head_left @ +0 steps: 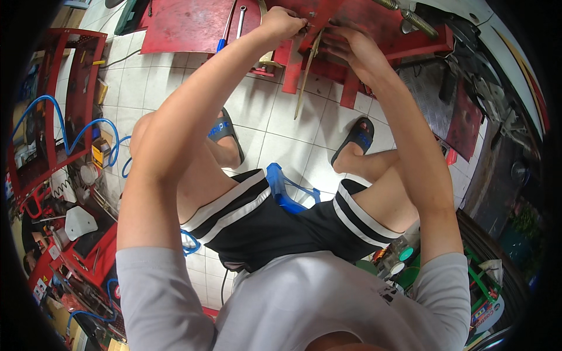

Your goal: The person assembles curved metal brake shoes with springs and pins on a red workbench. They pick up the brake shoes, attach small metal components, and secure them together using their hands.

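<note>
At the far side, both arms reach to a red metal upright (294, 67) on a red work stand. My left hand (283, 24) is closed at the upright's left side, its fingertips pinched around something too small to make out. Beside the upright's right side, my right hand (355, 49) has its fingers apart and partly in shadow, near a long thin yellowish strip (305, 79) that hangs down. Whether those fingers touch the strip cannot be told. Left of my left hand, a wrench (241, 22) and a blue-handled tool (221, 45) lie on the red metal platform (187, 29).
A blue stool (287, 202) shows between my legs, above white floor tiles. Left stand a red rack (64, 88) with a coiled blue hose (96, 121) and a red tool cart (105, 245) full of tools. Metal springs (418, 22) sit at the far right.
</note>
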{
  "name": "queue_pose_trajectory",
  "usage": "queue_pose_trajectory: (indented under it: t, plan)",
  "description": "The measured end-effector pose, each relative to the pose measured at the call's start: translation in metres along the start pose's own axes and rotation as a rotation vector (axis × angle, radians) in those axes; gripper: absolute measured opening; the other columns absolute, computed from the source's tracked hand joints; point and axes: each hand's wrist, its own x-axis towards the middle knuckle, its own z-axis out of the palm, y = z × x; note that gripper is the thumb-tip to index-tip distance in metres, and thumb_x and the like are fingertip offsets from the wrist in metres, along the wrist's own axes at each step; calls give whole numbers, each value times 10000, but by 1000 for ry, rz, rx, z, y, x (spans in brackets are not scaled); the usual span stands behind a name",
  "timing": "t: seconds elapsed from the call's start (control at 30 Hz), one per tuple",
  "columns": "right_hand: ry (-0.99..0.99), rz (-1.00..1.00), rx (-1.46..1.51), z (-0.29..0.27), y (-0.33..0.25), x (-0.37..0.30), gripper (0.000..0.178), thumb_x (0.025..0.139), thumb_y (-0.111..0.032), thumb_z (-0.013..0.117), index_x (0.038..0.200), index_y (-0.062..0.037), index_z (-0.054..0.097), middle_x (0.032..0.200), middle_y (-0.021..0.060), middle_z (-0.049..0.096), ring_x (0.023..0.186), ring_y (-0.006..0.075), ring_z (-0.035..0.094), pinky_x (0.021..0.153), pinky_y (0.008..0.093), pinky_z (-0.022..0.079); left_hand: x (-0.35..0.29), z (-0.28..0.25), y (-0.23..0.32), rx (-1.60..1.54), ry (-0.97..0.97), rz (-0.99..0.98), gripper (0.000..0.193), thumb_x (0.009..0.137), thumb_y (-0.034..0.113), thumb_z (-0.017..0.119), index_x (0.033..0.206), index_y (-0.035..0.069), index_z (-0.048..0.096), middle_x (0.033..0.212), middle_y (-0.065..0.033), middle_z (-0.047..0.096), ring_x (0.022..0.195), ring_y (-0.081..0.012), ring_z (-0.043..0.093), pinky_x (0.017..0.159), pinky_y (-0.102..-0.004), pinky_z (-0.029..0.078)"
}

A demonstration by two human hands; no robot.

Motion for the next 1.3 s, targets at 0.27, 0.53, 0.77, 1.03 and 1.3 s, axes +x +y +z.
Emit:
queue_pose_trajectory:
  t: [0.27, 0.53, 0.77, 1.03, 1.3]
  plan:
    - [-39, -9, 25, -3, 3, 1, 409, 957, -189, 483, 1336, -33, 471, 1248, 86, 548, 1125, 220, 559, 1034, 386, 425, -2, -1, 7, -164, -32, -110, 197, 888, 183, 687, 869, -13, 699, 791, -63, 685, 644, -136, 651, 575, -252, 552]
    - [-75, 17, 158, 1, 0, 2, 447, 960, -287, 444, 1323, -26, 462, 1303, 127, 481, 1148, 295, 570, 1069, 450, 398, 18, -6, -25, -156, -53, 136, 249, 927, 196, 652, 1053, -18, 668, 909, -56, 676, 798, -123, 638, 745, -250, 527]
    - [-67, -6, 150, 12, -1, 1, 463, 974, -320, 404, 1331, -28, 449, 1301, 125, 485, 1157, 320, 577, 1040, 466, 417, 23, -25, -23, -158, -171, -19, 262, 922, 192, 660, 1056, -33, 650, 942, -73, 679, 835, -129, 654, 793, -259, 540]
    - [-129, 255, 92, 7, 37, 14, 348, 956, -255, 510, 1250, -71, 494, 1140, 88, 601, 1024, 216, 611, 934, 395, 465, 4, -8, 4, -203, -151, -65, 232, 925, 182, 658, 985, -42, 671, 910, -72, 678, 776, -136, 656, 723, -261, 566]
    - [-77, 173, -171, 16, 52, 4, 412, 912, -129, 553, 1298, -48, 433, 994, 95, 671, 905, 188, 662, 823, 357, 508, 8, -3, -7, -250, -113, -36, 261, 926, 175, 664, 1008, -72, 671, 901, -91, 681, 760, -141, 649, 712, -260, 556]
